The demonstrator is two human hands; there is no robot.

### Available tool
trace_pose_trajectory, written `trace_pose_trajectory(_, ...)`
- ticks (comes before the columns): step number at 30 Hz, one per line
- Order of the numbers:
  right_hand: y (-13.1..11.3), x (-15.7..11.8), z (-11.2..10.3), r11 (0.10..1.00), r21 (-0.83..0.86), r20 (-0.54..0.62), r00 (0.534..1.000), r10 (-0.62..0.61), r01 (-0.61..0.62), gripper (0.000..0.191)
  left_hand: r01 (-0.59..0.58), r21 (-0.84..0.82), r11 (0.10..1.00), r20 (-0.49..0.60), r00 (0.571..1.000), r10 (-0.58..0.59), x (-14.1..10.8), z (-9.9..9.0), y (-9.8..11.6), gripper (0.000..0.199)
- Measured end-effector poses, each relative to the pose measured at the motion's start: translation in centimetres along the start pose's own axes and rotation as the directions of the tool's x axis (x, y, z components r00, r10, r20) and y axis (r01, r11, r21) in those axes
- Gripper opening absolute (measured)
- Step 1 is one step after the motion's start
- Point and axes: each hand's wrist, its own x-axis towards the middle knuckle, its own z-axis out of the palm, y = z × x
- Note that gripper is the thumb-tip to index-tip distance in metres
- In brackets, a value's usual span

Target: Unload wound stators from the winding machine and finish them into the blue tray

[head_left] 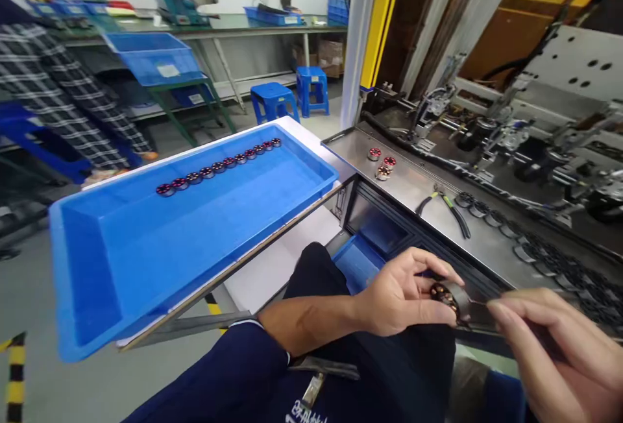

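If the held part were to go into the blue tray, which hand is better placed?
Probably the left hand: it holds the metal part nearer the blue tray. The right hand sits beyond the part, farther away.

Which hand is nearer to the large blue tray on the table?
Left. The left hand is to the right of the blue tray, holding a round part; the right hand is farther right, beyond that part.

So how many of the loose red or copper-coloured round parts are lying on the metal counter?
3. One red part sits farthest left. To its right, another red part and a copper-coloured part sit close together. The right hand may hide more.
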Motion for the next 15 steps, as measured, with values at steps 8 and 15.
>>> trace_pose_trajectory(8,-1.6,-0.5,1.2,0.970,0.135,-0.100,0.971,0.217,-0.203,0.018,-0.040,0.122,0.992,-0.041,0.998,0.045,0.0,0.2,0.1,0.045)
trace_pose_trajectory(15,-2.2,-1.8,3.5,0.558,0.582,0.279,0.790,0.546,-0.591,0.046,-0.178,0.184,0.967,0.037,0.984,0.174,0.6,-0.5,0.8,0.036)
